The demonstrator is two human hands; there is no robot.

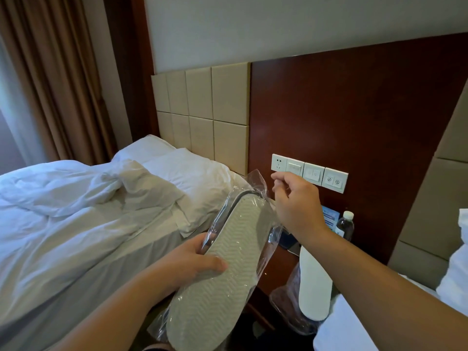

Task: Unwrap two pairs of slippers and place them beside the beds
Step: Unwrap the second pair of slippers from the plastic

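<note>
Your left hand (195,262) clamps wrapped slippers (222,272) mid-length, sole up, long axis near-left to far-right, between beds. Your right hand (296,201) pinches wrapper (257,179) at far end.

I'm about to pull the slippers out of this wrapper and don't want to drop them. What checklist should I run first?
1. Left hand grips the white ribbed-sole slippers: ok.
2. Right hand pinches the clear plastic wrapper at its top: ok.
3. Wrapper mouth open: cannot tell.
4. Slippers out of the wrapper: not ok.
5. Second wrapped pair within reach: ok.
6. Floor beside the bed visible: not ok.
</note>
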